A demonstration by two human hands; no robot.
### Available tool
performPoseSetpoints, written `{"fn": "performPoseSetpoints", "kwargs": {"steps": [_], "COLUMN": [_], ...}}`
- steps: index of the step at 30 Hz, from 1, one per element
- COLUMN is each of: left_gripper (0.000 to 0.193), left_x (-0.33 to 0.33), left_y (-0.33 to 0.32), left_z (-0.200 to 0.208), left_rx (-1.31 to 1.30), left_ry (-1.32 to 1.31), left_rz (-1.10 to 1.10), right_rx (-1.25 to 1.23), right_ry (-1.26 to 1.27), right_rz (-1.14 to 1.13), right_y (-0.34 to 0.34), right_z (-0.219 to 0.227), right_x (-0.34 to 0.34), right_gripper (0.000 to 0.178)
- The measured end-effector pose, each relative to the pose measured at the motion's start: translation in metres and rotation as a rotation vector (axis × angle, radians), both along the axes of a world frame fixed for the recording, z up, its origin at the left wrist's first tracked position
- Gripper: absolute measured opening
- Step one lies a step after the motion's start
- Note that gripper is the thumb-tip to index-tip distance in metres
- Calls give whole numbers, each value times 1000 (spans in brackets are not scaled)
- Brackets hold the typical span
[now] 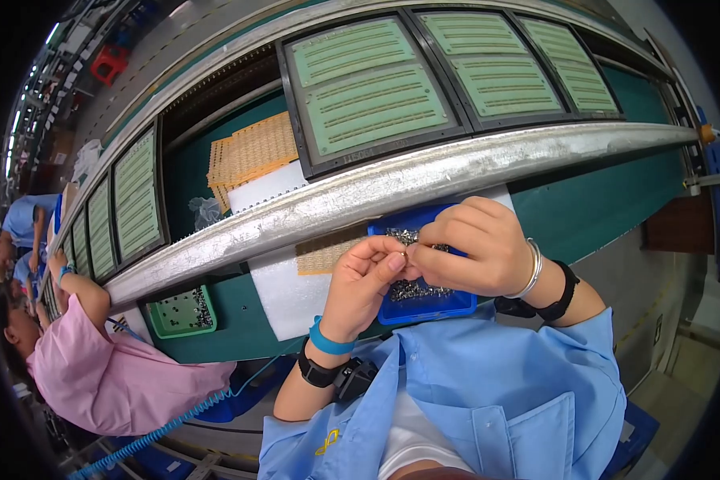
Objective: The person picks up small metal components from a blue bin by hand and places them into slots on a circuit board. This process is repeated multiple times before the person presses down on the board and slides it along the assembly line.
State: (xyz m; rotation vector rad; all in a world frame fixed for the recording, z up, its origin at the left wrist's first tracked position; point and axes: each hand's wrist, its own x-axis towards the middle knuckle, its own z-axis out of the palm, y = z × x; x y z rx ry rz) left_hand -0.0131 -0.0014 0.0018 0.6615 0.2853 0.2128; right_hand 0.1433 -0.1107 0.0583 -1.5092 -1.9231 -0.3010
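Note:
My left hand (360, 280) and my right hand (476, 248) meet fingertip to fingertip above a blue tray (428, 313). Thumb and forefinger are pinched together on each hand. Whatever lies between the fingertips is too small and too covered to name. Many small shiny metal parts (418, 290) are heaped in the tray, partly hidden under my hands. Just left of the tray, a tan perforated sheet (316, 258) lies on a white foam sheet (283, 298).
A metal rail (488, 158) crosses beyond my hands. Behind it stand black frames holding green panels (380, 104). Orange perforated boards (256, 152) lie farther left. A green tray (186, 314) of small dark parts sits near a co-worker in a pink shirt (112, 364).

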Motion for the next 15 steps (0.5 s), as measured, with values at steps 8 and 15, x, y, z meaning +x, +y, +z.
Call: {"fn": "performPoseSetpoints", "kwargs": {"steps": [8,15], "left_gripper": [9,13], "left_x": [7,5], "left_y": [-9,-5], "left_z": [0,-7], "left_rx": [-60,275], "left_ry": [-176,-172], "left_rz": [187,347], "right_rx": [10,-80], "right_ry": [343,179], "right_rz": [-113,-157], "right_y": [13,20], "right_z": [-12,1], "right_x": [-7,-8], "right_gripper": [24,18]}}
